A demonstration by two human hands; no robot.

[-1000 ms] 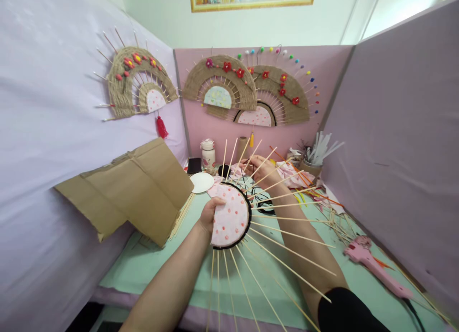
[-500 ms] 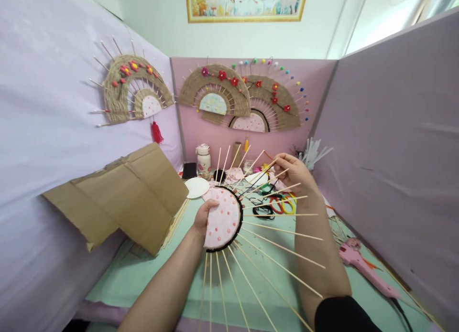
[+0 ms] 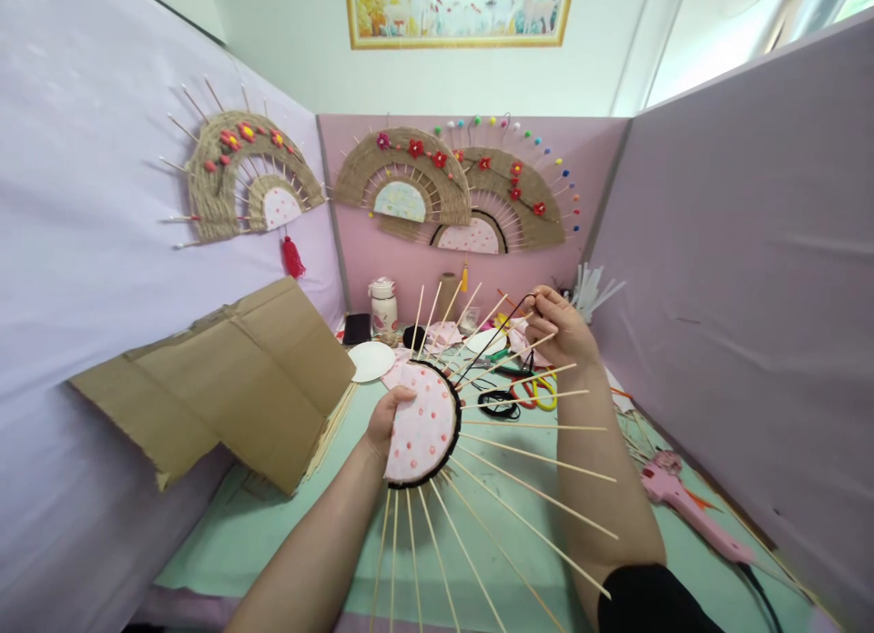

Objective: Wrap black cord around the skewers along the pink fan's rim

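Note:
My left hand (image 3: 389, 421) grips the straight edge of a half-round fan piece (image 3: 424, 423), covered in pink cloth with red dots, its thumb lying on the front. Thin wooden sticks (image 3: 539, 426) radiate from the piece's curved edge, which carries a black cord border. Raised to the upper right, my right hand (image 3: 561, 331) pinches a black cord (image 3: 497, 334). That cord runs taut from between the upper sticks to the fingertips. Behind the sticks lies a loose coil of black cord (image 3: 498, 403) on the table.
Scissors with red and yellow handles (image 3: 544, 392) lie behind the sticks. A pink glue gun (image 3: 696, 510) rests at right, and folded cardboard (image 3: 225, 378) leans at left. A white bottle (image 3: 383, 307) stands at the back. Finished fans (image 3: 406, 173) hang on the partitions.
The right hand has shifted slightly, and the cord in its fingers now stands out straighter. The sticks on the right have tilted slightly downward. The view has moved a little.

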